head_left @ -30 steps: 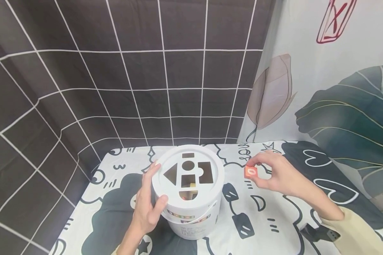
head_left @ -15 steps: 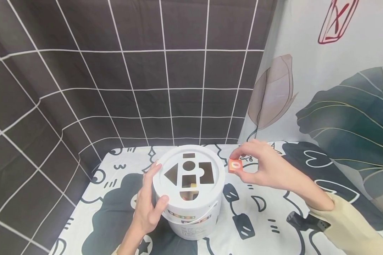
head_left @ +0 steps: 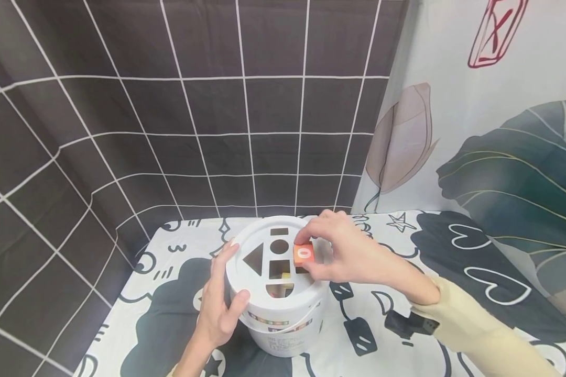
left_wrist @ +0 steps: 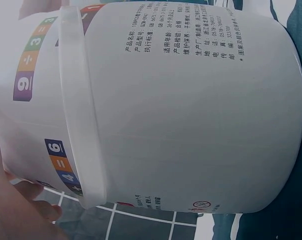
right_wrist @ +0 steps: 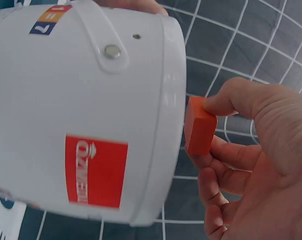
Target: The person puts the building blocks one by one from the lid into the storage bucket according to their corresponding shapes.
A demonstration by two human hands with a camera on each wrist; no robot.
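An orange block [head_left: 304, 255] with a white 0 is pinched between the thumb and fingers of my right hand [head_left: 346, 251]. In the head view it appears over the notched opening at the lid's right side; the right wrist view [right_wrist: 201, 125] shows it beside the lid's outer face. The white lidded bucket [head_left: 283, 340] stands upright. Its lid [head_left: 252, 285] has several shaped openings, including a triangle, a circle and a half-circle. My left hand [head_left: 219, 301] grips the bucket's left rim, thumb at the near edge and fingers along the far side. Pieces inside show partly through the openings.
The bucket's white handle [left_wrist: 81, 110] hangs down at the near side. A patterned black-and-white cloth [head_left: 368, 309] covers the surface. A dark gridded curtain [head_left: 207, 104] hangs close behind, with a leaf-print curtain [head_left: 514, 157] at the right.
My right hand has moved left with the orange block, from beside the bucket to over its lid. My left hand and the bucket have stayed in place.
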